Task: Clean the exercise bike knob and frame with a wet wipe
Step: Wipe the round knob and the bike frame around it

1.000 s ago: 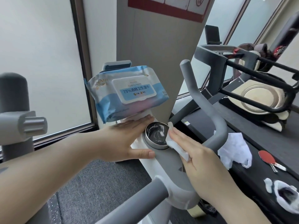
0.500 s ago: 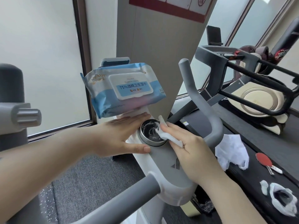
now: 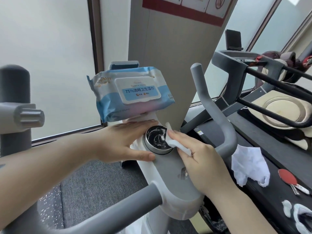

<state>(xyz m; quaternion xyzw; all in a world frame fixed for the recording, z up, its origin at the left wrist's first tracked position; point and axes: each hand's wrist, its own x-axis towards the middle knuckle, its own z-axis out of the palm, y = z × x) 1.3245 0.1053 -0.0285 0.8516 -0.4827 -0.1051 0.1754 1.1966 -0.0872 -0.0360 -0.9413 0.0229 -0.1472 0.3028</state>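
Fingers, right hand: closed on a folded white wet wipe, pressing its front edge onto the right rim of the knob.
Fingers, left hand: extended flat and holding nothing; the palm rests against the white frame, the fingertips lie just behind the knob and the thumb just in front of it.
Knob: round dial with a silver rim and a black face, set at the head of the grey panel on the bike's centre column; white wet streaks cross the face.
Frame: grey top panel over a white body, running from the knob toward the camera; a small dark logo shows beside the right hand.
Handlebars: one grey bar rises to the right of the knob; another crosses the lower foreground.
Wipe packet: blue and white pack with closed flip lid, propped on the bike's holder directly above the left hand.
Right side: crumpled white plastic bag, red table-tennis paddle and used crumpled wipes lie on a dark treadmill deck.
Left edge: grey post with a ribbed adjustment knob.
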